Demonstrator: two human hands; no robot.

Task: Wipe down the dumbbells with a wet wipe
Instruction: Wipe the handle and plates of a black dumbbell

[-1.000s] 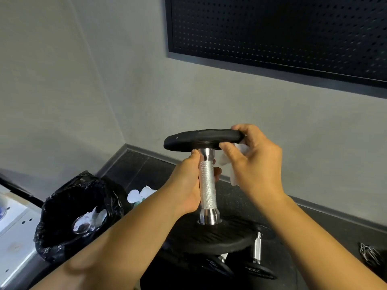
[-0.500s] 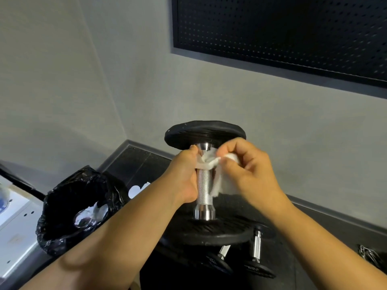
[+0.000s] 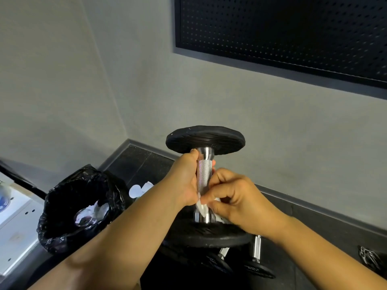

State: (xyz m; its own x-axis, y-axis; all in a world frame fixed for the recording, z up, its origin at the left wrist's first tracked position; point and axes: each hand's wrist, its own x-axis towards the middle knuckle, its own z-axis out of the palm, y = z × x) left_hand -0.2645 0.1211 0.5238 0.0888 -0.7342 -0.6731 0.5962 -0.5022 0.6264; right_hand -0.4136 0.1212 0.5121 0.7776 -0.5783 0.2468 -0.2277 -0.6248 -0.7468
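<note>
A dumbbell [image 3: 205, 141] with black round plates and a knurled silver handle stands upright in front of me. My left hand [image 3: 184, 181] grips the handle from the left. My right hand [image 3: 234, 197] pinches a white wet wipe [image 3: 201, 208] against the lower end of the handle, just above the bottom plate. Most of the wipe is hidden under my fingers.
A bin lined with a black bag [image 3: 77, 208], holding used wipes, stands at the left. White wipes [image 3: 139, 189] lie on the dark floor behind it. Smaller dumbbells [image 3: 255, 258] lie below the held one. A white unit [image 3: 14, 225] is at far left, a grey wall behind.
My right hand has slid the wipe from under the top plate down the handle to its lower end. My left hand has kept its hold on the handle.
</note>
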